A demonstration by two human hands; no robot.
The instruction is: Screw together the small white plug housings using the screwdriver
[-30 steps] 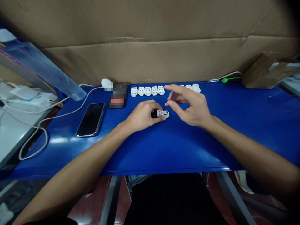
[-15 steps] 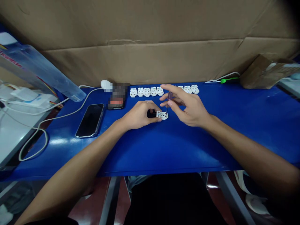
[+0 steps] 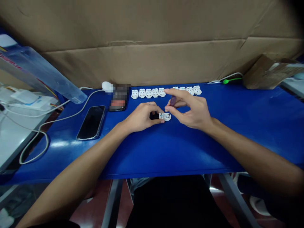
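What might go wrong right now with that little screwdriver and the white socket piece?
The small purple-handled screwdriver, pinched in the right hand, could slip off the white socket module and jab the left hand beside it. The module might also skid on the glossy blue table.

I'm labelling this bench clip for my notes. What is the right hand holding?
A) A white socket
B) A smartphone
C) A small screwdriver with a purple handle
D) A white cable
C. The right hand pinches the small screwdriver by its purple handle, while the white socket sits at the left hand.
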